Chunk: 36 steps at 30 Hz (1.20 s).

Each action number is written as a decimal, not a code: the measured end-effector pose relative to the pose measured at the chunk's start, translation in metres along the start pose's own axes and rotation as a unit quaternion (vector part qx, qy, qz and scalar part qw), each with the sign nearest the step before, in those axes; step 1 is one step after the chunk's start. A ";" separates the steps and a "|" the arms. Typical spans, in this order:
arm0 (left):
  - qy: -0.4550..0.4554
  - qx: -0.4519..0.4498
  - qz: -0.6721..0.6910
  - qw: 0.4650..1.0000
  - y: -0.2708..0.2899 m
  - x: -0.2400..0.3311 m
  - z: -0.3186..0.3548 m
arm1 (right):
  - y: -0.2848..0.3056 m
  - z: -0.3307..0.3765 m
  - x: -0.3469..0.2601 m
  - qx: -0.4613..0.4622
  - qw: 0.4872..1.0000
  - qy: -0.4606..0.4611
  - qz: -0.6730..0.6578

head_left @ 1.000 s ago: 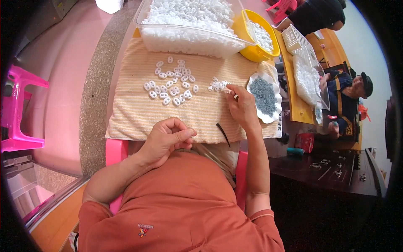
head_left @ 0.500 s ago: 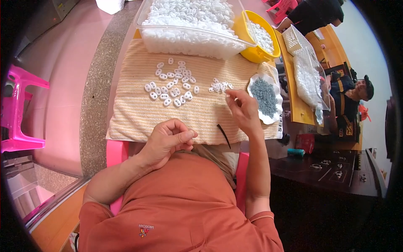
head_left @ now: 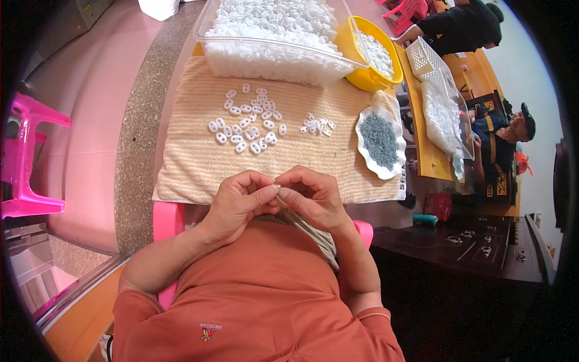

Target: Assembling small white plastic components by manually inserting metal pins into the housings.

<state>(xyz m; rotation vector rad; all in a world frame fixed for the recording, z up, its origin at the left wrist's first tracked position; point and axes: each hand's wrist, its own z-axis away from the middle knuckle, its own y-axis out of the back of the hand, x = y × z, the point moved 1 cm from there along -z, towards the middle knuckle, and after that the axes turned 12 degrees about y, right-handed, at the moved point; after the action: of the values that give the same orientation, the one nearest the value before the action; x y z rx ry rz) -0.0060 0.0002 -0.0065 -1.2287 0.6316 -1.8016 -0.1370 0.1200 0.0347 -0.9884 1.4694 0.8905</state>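
- My left hand [head_left: 238, 202] and right hand [head_left: 316, 199] meet, both pinched on a tiny piece [head_left: 278, 186], mostly hidden.
- White ovals [head_left: 241, 147] lie beyond on the towel [head_left: 193, 166].

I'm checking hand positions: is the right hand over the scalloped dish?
No, the right hand meets the left hand, left of the dish.

Towel [head_left: 325, 160], centre: tan and cream stripes. Pieces [head_left: 222, 138] left of centre: white, dark-dotted. Connectors [head_left: 326, 132] right of centre: white. Bits [head_left: 379, 142] at centre right: blue-grey, in a white dish [head_left: 386, 175]. Tub [head_left: 265, 57], top: clear. Bowl [head_left: 369, 79], upper right: yellow. Stool [head_left: 25, 181], far left: hot pink. Floor [head_left: 90, 151], upper left: pale pink, with a speckled grey-brown strip [head_left: 137, 133]. Shirt [head_left: 259, 289], bottom: rust, small multicoloured logo [head_left: 208, 332]. Chair [head_left: 167, 218], below towel: pink. Roll [head_left: 425, 219], right: teal.
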 end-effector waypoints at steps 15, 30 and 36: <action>0.016 -0.016 0.005 1.000 -0.004 0.003 0.001 | 0.000 0.004 0.007 -0.005 0.997 0.033 -0.067; 0.015 0.000 -0.001 1.000 -0.002 -0.001 0.001 | 0.086 0.008 0.013 0.120 0.800 0.027 0.587; 0.014 0.001 -0.002 1.000 -0.005 0.001 -0.002 | 0.093 0.004 0.021 0.132 0.809 0.034 0.571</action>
<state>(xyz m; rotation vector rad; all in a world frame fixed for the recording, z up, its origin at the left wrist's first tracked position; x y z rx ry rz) -0.0098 0.0015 -0.0030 -1.2063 0.6427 -1.8247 -0.2233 0.1558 0.0143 0.2052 2.1880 1.4102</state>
